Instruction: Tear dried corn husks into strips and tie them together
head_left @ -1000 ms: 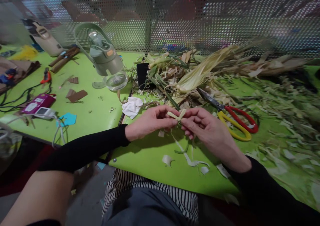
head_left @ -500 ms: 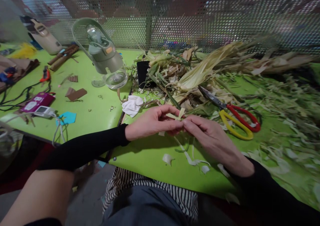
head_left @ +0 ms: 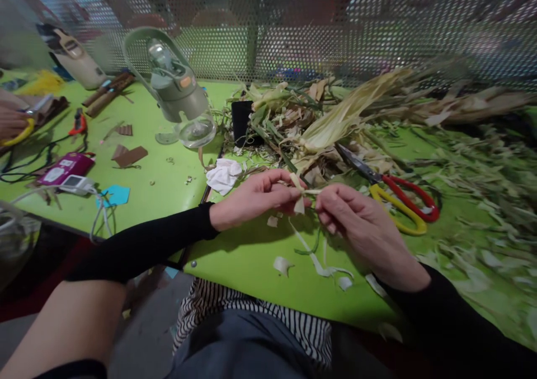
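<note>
Between my two hands is a small knot of pale corn husk strips [head_left: 299, 205], its short ends sticking out up and down. My left hand [head_left: 262, 197] pinches the folded part between thumb and fingers. With thumb and forefinger my right hand [head_left: 352, 214] grips a thin end of the strip, drawn out sideways from the knot. Below the hands, loose husk strips [head_left: 321, 268] lie on the green table [head_left: 239, 261]. Scissors with one red and one yellow handle [head_left: 398, 211] rest just beyond my right hand, blades pointing away.
A heap of dried corn husks [head_left: 339, 116] lies at the back, a black phone [head_left: 241, 122] at its left edge. A crumpled tissue [head_left: 224, 176], a green-lidded bottle [head_left: 180, 93] and a purple device [head_left: 67, 169] are further left. Another person's hand [head_left: 12, 122] holds yellow-handled scissors at far left.
My right hand has moved a little right, away from the left, stretching the strip end between them. The husk knot has turned. Another person's hand with scissors has come into view at far left.
</note>
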Action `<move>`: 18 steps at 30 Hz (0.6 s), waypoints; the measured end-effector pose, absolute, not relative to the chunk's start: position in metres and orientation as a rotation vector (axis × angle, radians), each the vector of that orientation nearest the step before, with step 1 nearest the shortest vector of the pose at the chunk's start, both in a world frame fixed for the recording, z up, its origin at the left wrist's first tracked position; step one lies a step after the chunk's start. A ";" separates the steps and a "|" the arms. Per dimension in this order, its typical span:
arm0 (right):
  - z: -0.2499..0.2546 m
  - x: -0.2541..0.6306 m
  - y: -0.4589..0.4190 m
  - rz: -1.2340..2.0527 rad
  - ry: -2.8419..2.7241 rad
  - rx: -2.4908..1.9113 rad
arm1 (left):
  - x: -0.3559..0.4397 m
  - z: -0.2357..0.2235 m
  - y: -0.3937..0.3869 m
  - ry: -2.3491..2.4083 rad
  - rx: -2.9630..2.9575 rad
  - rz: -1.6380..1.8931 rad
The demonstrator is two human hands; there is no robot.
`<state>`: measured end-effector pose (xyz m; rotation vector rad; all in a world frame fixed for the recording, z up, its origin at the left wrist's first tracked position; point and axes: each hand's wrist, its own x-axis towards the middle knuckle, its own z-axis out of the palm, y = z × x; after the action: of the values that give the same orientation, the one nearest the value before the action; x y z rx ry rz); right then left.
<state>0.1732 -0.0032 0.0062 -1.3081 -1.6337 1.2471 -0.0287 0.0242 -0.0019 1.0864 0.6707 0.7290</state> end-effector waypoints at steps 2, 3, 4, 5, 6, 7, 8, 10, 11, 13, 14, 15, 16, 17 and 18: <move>0.003 0.175 0.001 1.223 -1.629 -1.322 | -0.028 -0.002 0.024 0.700 1.036 0.768; 0.002 0.176 0.003 1.160 -1.671 -1.344 | -0.027 -0.002 0.024 0.711 1.033 0.782; 0.001 0.175 0.004 1.073 -1.726 -1.372 | -0.027 -0.003 0.024 0.716 1.045 0.792; 0.001 0.175 0.005 0.975 -1.781 -1.400 | -0.027 -0.004 0.024 0.715 1.068 0.803; 0.000 0.174 0.005 0.881 -1.830 -1.420 | -0.027 -0.005 0.024 0.709 1.097 0.808; 0.000 0.173 0.005 0.798 -1.868 -1.431 | -0.027 -0.006 0.024 0.698 1.127 0.804; 0.000 0.171 0.004 0.732 -1.900 -1.433 | -0.028 -0.008 0.024 0.685 1.153 0.791; -0.001 0.169 0.001 0.634 -1.975 -1.421 | -0.028 -0.012 0.024 0.677 1.197 0.754; -0.001 0.168 0.000 0.593 -2.018 -1.407 | -0.028 -0.014 0.024 0.689 1.216 0.739; -0.002 0.168 -0.002 0.520 -2.081 -1.374 | -0.028 -0.016 0.024 0.728 1.244 0.732; -0.002 0.168 -0.003 0.487 -2.094 -1.355 | -0.028 -0.017 0.024 0.743 1.255 0.738; -0.002 0.168 -0.003 0.451 -2.092 -1.338 | -0.028 -0.017 0.024 0.748 1.263 0.745; -0.003 0.168 -0.003 0.422 -2.082 -1.322 | -0.027 -0.017 0.024 0.742 1.265 0.752; -0.003 0.168 -0.003 0.402 -2.068 -1.309 | -0.027 -0.017 0.024 0.728 1.261 0.755; -0.003 0.168 -0.003 0.390 -2.054 -1.303 | -0.027 -0.017 0.024 0.715 1.254 0.757</move>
<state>0.1677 -0.0027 -0.0030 -1.3030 -2.0540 0.3898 -0.0266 0.0240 -0.0167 1.2537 0.7146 0.7570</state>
